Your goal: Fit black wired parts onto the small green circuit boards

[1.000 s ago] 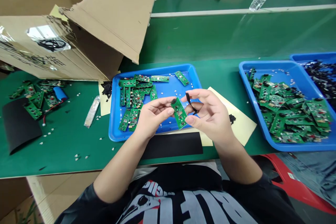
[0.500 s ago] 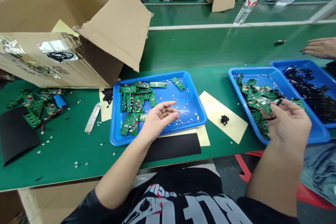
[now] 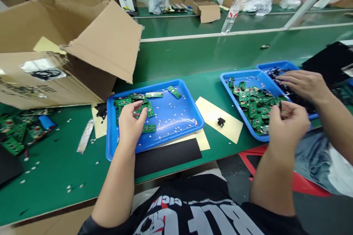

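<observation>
My left hand (image 3: 131, 121) is over the left blue tray (image 3: 108, 143), its thumb and curled fingers apart above several green circuit boards (image 3: 150, 109). It hides part of the pile, and I see nothing held in it. At the front edge of the middle blue tray (image 3: 226, 87), my right hand (image 3: 289, 123) is closed, pinching a small black piece (image 3: 280, 107) between thumb and fingers. Heaped green circuit boards (image 3: 255, 106) lie in that tray, just left of my right hand.
A co-worker's hand (image 3: 303, 82) reaches over the far-right tray (image 3: 286, 65) of black parts. Between the trays, a small black clump (image 3: 221, 122) rests on yellow paper (image 3: 205, 108). A large open carton (image 3: 91, 49) stands at the left; black card (image 3: 171, 156) lies in front.
My left hand has moved left over the boards in the left tray. My right hand has drawn back toward the tray's front edge. The co-worker's hand has come down over the black parts.
</observation>
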`<action>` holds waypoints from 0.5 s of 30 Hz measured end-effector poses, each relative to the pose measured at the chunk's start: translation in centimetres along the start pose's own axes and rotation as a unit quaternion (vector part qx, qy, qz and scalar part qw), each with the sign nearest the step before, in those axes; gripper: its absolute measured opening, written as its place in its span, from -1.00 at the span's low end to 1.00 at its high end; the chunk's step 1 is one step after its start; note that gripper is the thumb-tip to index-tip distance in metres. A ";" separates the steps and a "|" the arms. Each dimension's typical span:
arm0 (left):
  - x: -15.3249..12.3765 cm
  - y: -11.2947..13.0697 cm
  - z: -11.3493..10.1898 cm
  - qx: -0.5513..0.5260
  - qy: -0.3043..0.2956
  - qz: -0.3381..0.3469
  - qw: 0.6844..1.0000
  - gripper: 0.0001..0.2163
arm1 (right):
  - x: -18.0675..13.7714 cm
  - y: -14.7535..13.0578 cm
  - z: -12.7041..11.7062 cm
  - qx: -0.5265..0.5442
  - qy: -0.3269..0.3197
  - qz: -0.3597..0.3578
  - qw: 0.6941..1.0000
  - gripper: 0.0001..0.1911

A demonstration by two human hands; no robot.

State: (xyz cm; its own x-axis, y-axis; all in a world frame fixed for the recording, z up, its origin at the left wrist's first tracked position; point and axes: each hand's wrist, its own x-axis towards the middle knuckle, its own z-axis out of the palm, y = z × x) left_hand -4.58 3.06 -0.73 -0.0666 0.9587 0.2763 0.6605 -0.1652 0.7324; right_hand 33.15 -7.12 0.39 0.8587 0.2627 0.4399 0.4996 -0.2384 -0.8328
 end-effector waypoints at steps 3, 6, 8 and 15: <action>0.5 -0.8 -0.7 0.177 -0.022 0.028 0.984 -0.67 | -2.1 -2.4 -1.3 0.077 -0.119 -0.106 0.984 -0.86; 0.9 -0.7 -0.6 0.282 -0.082 0.024 0.956 -0.65 | -4.8 -4.2 -1.3 0.128 -0.217 -0.145 0.957 -0.86; 1.4 -0.4 -0.2 0.311 -0.099 0.021 0.945 -0.68 | -6.5 -5.0 -0.7 0.145 -0.288 -0.149 0.935 -0.86; 4.4 -0.5 1.2 0.279 -0.132 0.031 0.951 -0.84 | -10.8 -7.0 3.5 0.187 -0.469 -0.186 0.843 -0.79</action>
State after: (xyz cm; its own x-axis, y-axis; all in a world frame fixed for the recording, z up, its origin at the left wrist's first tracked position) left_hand -4.30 7.61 -0.62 0.1263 0.9881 0.0876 0.9560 -0.1449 0.2552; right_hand 19.98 -5.00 0.24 0.0955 0.9197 0.3807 0.4935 0.2884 -0.8205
